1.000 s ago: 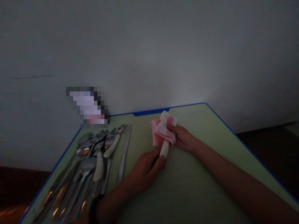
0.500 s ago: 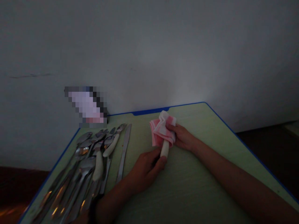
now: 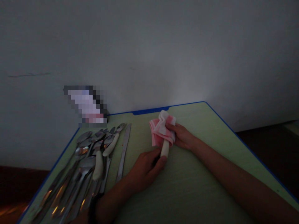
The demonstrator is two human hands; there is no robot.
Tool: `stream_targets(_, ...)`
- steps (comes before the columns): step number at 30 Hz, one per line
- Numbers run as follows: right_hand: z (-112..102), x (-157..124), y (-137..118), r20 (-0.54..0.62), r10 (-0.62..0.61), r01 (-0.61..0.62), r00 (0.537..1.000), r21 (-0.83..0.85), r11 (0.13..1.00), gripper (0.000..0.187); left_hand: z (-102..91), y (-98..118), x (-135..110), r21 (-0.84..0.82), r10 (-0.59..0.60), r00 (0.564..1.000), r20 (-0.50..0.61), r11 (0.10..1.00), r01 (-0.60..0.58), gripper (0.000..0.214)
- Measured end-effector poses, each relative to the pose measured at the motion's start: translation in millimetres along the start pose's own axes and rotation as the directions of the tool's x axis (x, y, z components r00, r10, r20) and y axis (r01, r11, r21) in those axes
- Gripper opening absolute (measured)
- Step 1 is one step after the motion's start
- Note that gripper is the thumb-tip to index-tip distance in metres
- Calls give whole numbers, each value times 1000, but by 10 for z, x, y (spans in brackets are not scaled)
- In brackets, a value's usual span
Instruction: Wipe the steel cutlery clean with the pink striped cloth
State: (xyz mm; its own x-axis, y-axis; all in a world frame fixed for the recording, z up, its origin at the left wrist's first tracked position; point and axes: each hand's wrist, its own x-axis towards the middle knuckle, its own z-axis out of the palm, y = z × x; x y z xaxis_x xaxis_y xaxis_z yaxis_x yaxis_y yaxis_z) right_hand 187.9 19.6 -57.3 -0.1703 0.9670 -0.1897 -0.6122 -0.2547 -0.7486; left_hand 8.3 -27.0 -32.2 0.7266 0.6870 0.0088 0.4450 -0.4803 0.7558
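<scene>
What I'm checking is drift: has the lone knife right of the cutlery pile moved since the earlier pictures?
No: the knife keeps its place against the blue edge tab; both shift slightly together, likely from camera motion.

No lettering, brand, number or sign can be read in the dim scene; a device [image 3: 85,104] at the left of the frame is masked by coarse pixels, its display illegible.

Cutlery [image 3: 99,165] left of cloth [image 3: 160,131], table [image 3: 187,189] apparently against wall [image 3: 149,46]
</scene>
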Motion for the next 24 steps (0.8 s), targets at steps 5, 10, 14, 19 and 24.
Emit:
stream_targets(5,16,-14,-11,-6,12,-12,1000,27,1000,19,0,-4,2,8,2,1000,1,1000,-2,30)
stream_targets(10,-2,-2,4,-7,23,-23,1000,28,999,19,12,-17,1,21,-10,1000,5,1000,10,30)
stream_targets(14,4,21,16,12,16,-17,1000,58,998,19,7,-11,6,19,-14,1000,13,1000,14,30)
stream_targets(19,36,22,-49,44,40,-47,998,160,986,33,2,3,8,16,-19,1000,20,1000,19,30)
stream_targets(24,-67,3,-84,68,-66,57,996,138,989,36,1,3,0,-4,-28,999,22,1000,28,30)
